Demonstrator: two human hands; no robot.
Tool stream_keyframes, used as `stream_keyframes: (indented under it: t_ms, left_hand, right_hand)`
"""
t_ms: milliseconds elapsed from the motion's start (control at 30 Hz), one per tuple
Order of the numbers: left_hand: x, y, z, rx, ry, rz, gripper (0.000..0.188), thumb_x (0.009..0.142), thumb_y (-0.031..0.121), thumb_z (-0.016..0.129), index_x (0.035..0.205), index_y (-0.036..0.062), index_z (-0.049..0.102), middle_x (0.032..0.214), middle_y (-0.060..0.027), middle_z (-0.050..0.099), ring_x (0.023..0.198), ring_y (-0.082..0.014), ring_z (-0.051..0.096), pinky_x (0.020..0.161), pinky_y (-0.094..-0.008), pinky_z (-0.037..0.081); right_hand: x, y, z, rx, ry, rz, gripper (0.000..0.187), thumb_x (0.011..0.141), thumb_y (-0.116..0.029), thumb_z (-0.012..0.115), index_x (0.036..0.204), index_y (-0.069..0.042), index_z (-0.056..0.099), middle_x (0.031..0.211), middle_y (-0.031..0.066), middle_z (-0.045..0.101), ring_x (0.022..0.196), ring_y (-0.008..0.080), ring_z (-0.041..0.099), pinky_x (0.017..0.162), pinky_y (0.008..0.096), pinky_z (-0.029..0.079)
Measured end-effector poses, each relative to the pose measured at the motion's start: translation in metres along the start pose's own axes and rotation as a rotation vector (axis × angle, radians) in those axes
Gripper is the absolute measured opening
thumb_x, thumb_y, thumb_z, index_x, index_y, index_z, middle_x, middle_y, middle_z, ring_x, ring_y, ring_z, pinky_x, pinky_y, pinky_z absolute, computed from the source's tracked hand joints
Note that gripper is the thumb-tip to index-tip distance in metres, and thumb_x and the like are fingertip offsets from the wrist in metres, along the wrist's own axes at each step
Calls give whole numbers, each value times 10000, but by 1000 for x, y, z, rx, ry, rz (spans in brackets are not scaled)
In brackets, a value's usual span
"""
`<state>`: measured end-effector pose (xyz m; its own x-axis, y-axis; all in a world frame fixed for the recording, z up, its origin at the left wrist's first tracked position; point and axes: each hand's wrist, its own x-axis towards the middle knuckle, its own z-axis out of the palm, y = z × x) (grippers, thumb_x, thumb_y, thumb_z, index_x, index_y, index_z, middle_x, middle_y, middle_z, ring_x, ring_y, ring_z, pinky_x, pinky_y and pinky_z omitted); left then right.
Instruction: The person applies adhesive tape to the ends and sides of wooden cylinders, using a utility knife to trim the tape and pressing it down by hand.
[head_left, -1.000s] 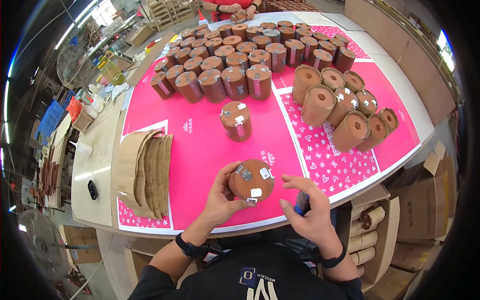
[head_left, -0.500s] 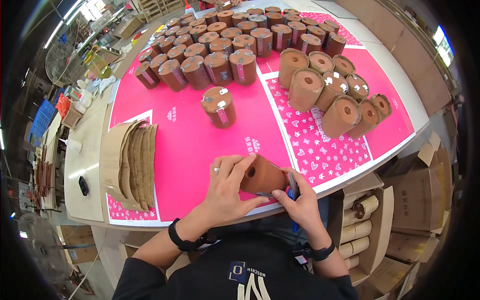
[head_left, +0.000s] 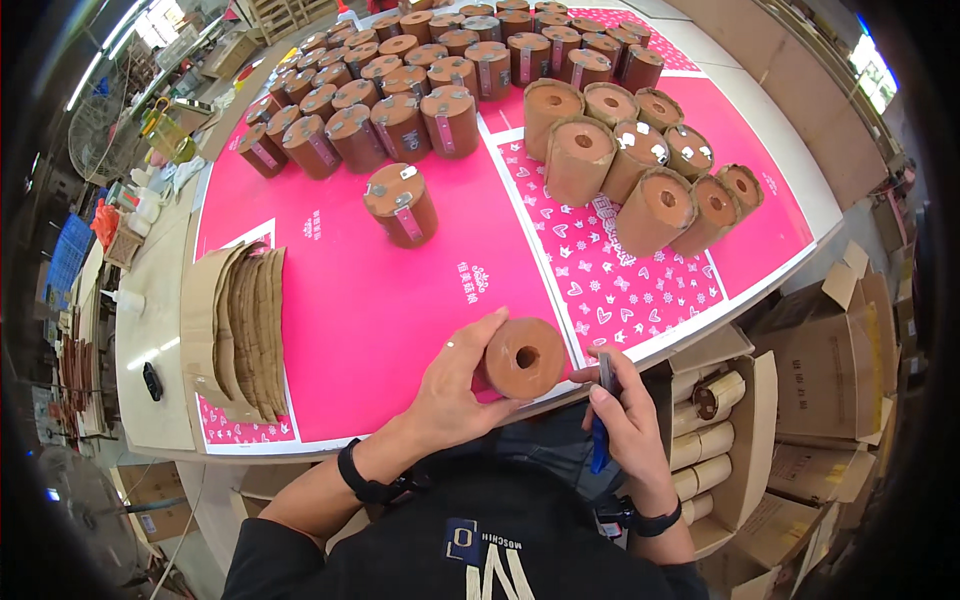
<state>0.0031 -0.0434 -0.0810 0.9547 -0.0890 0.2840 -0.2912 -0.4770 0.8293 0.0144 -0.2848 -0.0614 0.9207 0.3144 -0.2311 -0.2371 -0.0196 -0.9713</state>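
Note:
My left hand (head_left: 455, 385) is wrapped round a brown cylinder (head_left: 522, 384) at the front edge of the table. The cylinder's round end faces up and has a dark hole in its middle. Just right of it, my right hand (head_left: 624, 415) is closed on a blue-handled tool (head_left: 600, 440) with a grey metal part; its exact kind is unclear. The tool is apart from the cylinder. Farther off stands a single brown cylinder (head_left: 401, 210) with white pieces on top and a pink strip down its side.
Many similar brown cylinders (head_left: 400, 125) crowd the table's far side. Paper-wrapped cylinders (head_left: 580, 165) stand at the right on the pink sheet (head_left: 350, 340). A stack of brown cardboard pieces (head_left: 240, 335) lies left. Below the right edge, an open carton (head_left: 760, 440) holds pale rolls.
The cylinder in my left hand has turned from lying tilted, hole toward the left, to hole facing up. My right hand with the tool has drawn away from it to the right.

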Motion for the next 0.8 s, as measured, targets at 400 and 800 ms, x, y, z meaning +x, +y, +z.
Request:
stream_keyframes:
  t_ms: [400,800]
  left_hand:
    - [-10,-8,-5,-43,-42,-69,975,713,164,928,1488,32,352,1404,-172,547,1271,-278,592,1051,-396,495]
    - [-29,28,-45,43,52,-20,635,764,166,873,1259,5,511,1116,-165,627,942,-306,660,822,-369,533]
  right_hand:
    - [-10,-21,22,-286,-54,-204,235,966,-150,676,1133,-9,588,845,63,600,760,125,525,711,279,453]
    - [-19,-16,45,-27,-135,35,225,980,-127,685,1098,35,582,1021,145,748,818,102,710,719,245,564]
